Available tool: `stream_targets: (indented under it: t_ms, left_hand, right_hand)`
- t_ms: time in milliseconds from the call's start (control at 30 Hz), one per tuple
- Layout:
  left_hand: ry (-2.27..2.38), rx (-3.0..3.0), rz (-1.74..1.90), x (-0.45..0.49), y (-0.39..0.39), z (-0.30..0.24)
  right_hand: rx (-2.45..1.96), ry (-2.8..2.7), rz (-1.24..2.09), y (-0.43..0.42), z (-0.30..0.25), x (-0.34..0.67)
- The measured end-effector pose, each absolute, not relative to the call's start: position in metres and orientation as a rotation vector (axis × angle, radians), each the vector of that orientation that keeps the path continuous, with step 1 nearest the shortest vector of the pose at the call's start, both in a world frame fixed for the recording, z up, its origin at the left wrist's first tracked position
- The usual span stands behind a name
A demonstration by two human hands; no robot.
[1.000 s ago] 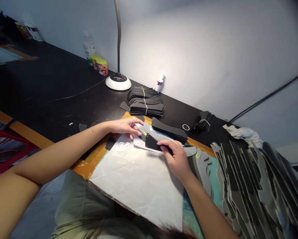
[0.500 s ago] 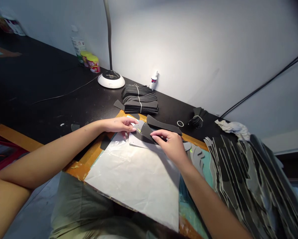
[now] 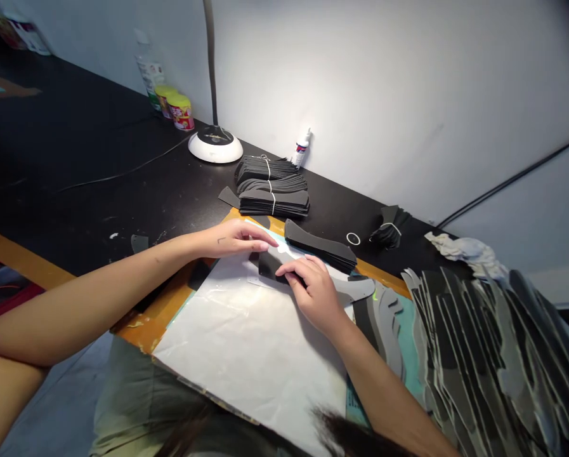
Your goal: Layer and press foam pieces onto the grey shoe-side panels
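A dark curved flat piece (image 3: 267, 266), looking like cut foam or leather, lies over a light grey curved piece (image 3: 360, 291) on a white sheet (image 3: 250, 349). My left hand (image 3: 234, 240) rests at the far left end of the dark piece, fingers stretched out, index fingertip and thumb tip near its edge. Curled fingers of my right hand (image 3: 313, 289) hold the middle of the dark piece from the near side; the palm hides part of both pieces. Just beyond my hands sits a small stack of similar dark pieces (image 3: 320, 244).
Banded bundles of dark strips (image 3: 272, 187) stand behind, near a lamp base (image 3: 215, 145) and a small white bottle (image 3: 301, 149). To the right are fanned grey pieces (image 3: 386, 324), a big pile of cut strips (image 3: 474, 355), a crumpled cloth (image 3: 467, 254) and a white ring (image 3: 353, 238).
The dark piece has come down onto the light grey piece. My left fingers have straightened from a pinch, and my right hand has shifted slightly left and down. The camera view has shifted slightly.
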State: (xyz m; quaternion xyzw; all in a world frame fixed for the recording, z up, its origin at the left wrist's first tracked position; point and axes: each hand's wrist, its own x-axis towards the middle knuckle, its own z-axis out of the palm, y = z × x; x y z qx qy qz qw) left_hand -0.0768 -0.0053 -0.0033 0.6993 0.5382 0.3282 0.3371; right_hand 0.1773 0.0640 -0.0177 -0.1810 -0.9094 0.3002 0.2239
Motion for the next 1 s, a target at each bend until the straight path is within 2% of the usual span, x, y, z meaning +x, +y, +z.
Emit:
stream_targets:
  t_ms: [367,1000]
  left_hand:
    - [1.357,1.705,0.802,-0.080,-0.007,-0.002]
    - [1.362,1.781,0.668,-0.084,-0.002,-0.011]
  right_hand:
    - [-0.539,-2.497,0.792,0.065,-0.016,0.179]
    - [-0.624,-2.500,0.923,0.074,-0.026,0.180]
